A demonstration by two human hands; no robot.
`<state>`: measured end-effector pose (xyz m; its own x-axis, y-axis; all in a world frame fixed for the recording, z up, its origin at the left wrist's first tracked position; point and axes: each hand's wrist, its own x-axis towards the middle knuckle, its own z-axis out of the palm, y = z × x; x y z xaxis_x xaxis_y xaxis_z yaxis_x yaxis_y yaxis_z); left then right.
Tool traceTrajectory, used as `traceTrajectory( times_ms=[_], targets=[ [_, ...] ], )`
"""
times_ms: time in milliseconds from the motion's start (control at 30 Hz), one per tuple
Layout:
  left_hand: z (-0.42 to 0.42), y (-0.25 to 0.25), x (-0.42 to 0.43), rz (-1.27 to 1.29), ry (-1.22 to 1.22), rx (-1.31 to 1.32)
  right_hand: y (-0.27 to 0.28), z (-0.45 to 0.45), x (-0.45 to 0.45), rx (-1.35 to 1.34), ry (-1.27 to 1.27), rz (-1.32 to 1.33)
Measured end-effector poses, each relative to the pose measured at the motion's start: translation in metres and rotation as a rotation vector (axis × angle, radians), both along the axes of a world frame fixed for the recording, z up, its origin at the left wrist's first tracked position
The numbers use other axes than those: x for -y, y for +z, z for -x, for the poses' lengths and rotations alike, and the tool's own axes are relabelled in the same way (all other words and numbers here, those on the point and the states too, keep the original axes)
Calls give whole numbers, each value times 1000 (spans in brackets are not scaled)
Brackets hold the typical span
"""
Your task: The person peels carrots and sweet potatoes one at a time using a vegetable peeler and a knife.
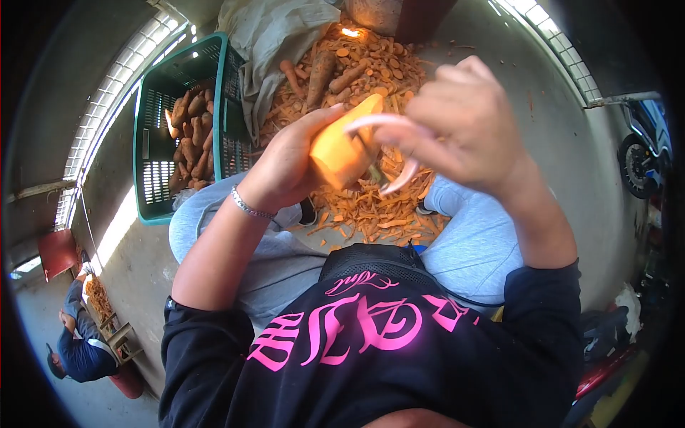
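My left hand [291, 158] is closed around a thick, bright orange peeled carrot [334, 155], tilted up to the right. A pale pink peeler [409, 175] with two curved arms is held in my right hand [467, 132], its fingers wrapped round it. The peeler is at the carrot's right side, blurred by motion; I cannot tell whether its blade touches. Beneath both hands spreads a heap of orange peelings [389, 217]. Several unpeeled carrots [321, 78] lie on the far part of that heap.
To the left stands a green plastic crate [222, 93] with several brown, unpeeled carrots [189, 146] inside. A whitish sack [275, 32] lies beside the heap. Another person [82, 349] sits at the lower left near more peelings. A motorcycle [640, 160] is parked at the right.
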<state>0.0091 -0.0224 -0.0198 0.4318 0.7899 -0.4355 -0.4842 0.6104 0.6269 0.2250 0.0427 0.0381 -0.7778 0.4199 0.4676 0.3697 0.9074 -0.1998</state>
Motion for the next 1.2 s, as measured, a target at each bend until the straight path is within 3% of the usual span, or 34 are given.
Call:
traceTrajectory(
  times_ms=[267, 467, 567, 700, 800, 900, 1000, 1200],
  targets=[
    [-10, 2, 3, -10, 35, 17, -13, 17, 18, -59, 15, -80],
    [3, 3, 8, -21, -7, -18, -17, -2, -18, 64, 59, -89],
    [0, 17, 13, 8, 32, -69, -33, -22, -61, 79, -118, -88],
    [9, 5, 6, -1, -13, 170, -17, -26, -63, -7, -268, 64],
    [10, 4, -2, 28, 14, 146, -2, -20, -37, -55, -126, 24],
    [7, -5, -3, -39, -53, 16, 11, -3, -6, 94, -7, -56],
    [-3, 2, -3, 58, -39, -30, -3, 10, 9, -35, 64, -36],
    [-13, 13, 3, 76, -10, -38, -13, 17, 18, -41, 39, -37]
  ],
)
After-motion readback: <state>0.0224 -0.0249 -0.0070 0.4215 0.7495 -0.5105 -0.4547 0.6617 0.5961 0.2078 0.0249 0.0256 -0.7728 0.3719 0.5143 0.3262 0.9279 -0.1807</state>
